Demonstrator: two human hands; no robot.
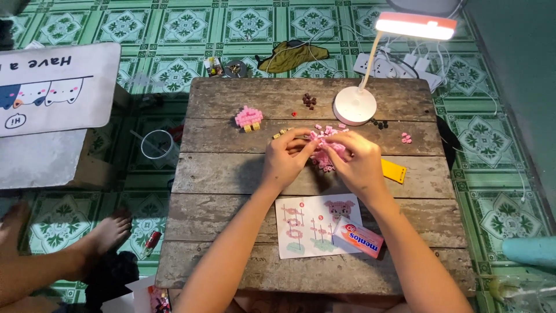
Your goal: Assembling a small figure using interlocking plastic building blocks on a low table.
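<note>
Both hands (321,156) on upright pink brick figure (325,152)

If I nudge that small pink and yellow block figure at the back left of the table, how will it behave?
The pink and yellow block figure looks tiny and built of small bricks, so it is probably very light and would slide easily. It stands on narrow yellow feet, so a push up high may tip it. The wooden table has gaps between planks that could catch it.

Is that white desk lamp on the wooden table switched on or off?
On. The head of the lamp glows bright white, while its round base stands on the wooden table beyond the hands.
</note>
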